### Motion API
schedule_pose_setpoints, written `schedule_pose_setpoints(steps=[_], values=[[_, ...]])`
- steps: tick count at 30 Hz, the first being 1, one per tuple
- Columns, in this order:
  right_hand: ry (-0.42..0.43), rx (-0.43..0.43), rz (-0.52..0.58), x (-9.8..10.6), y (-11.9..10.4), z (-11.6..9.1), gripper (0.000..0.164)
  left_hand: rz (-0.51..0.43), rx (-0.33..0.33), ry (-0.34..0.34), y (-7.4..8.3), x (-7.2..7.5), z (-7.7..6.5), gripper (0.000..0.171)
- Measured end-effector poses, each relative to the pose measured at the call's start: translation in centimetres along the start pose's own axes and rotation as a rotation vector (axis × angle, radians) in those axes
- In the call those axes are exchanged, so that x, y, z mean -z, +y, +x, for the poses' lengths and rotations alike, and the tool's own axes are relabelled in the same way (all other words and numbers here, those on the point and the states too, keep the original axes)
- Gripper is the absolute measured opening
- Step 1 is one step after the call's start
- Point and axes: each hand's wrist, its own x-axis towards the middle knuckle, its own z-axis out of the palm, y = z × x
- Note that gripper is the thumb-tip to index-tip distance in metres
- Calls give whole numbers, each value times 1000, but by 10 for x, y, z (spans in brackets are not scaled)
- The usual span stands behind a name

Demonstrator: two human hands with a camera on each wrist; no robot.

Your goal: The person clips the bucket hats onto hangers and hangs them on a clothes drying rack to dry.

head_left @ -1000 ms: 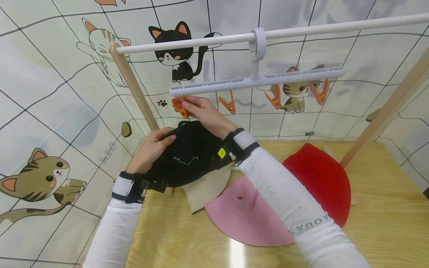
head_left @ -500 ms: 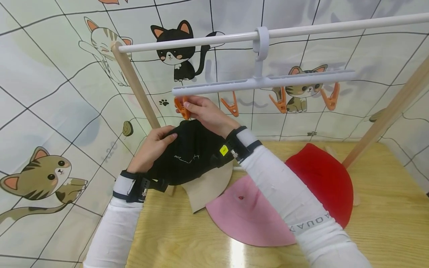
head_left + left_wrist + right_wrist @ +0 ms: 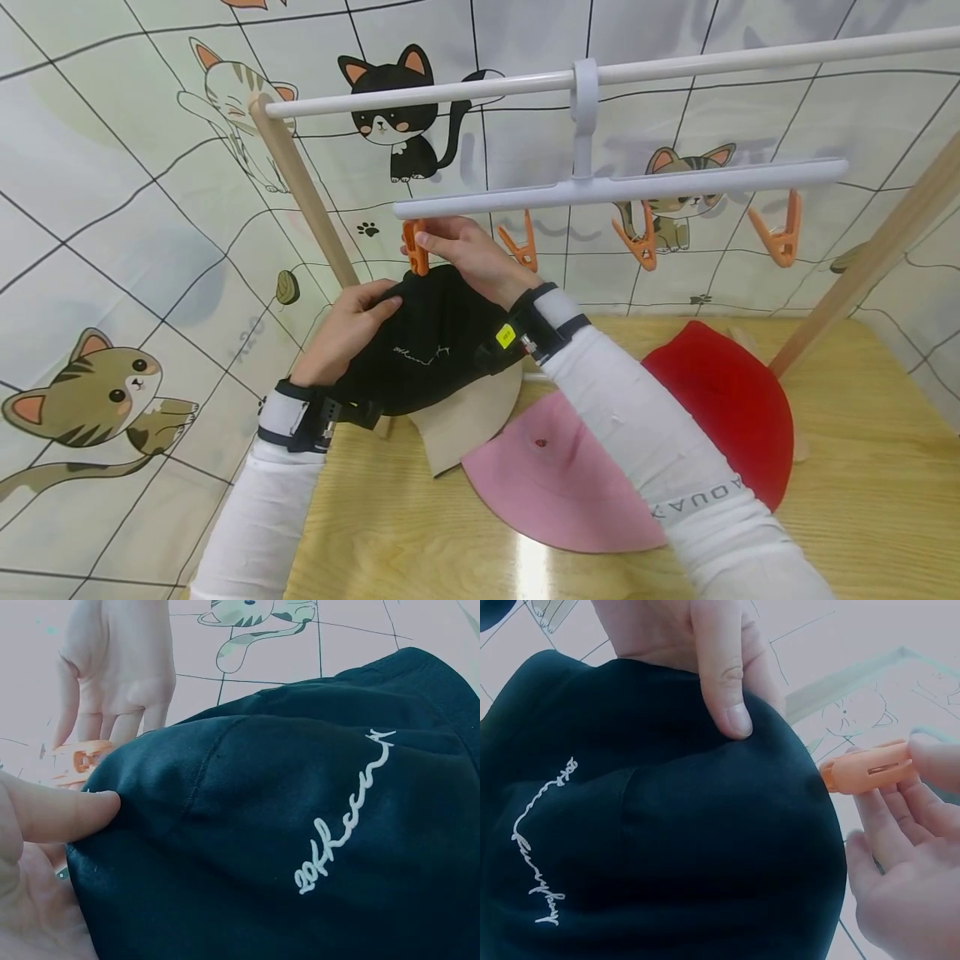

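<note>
My left hand (image 3: 352,325) pinches the edge of a black hat (image 3: 420,333) with white script stitched on it, thumb on the near side. Above it, my right hand (image 3: 472,254) squeezes an orange clip (image 3: 415,247) between thumb and fingers, at the left end of a pale hanger (image 3: 622,190). In the right wrist view the clip's tip (image 3: 831,776) meets the hat's edge. Several more orange clips (image 3: 637,239) hang along the hanger. The left wrist view shows the hat's dark cloth (image 3: 300,810) close up, with the left thumb (image 3: 82,814) over its edge.
The hanger hooks over a white rail (image 3: 465,92) on wooden posts (image 3: 300,192). On the wooden table (image 3: 420,542) lie a beige hat (image 3: 472,417), a pink hat (image 3: 555,483) and a red hat (image 3: 735,408). A cat-patterned sheet (image 3: 225,350) stands behind and at the left.
The hanger has swivelled, its right end swinging rightward and nearer. The right hand has shifted slightly right with its clip, whose handles are now squeezed together, just over the black hat's top.
</note>
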Motion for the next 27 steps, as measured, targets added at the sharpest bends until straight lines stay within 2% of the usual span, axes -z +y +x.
schedule_pose_setpoints(steps=[13, 17, 27], values=[[74, -19, -74, 5, 3, -2, 34, -29, -45, 41, 1, 2, 1, 23], [75, -25, -82, 8, 3, -2, 35, -40, -51, 75, 3, 4, 0, 23], [48, -32, -76, 6, 5, -1, 35, -51, -47, 96, 2, 6, 0, 23]])
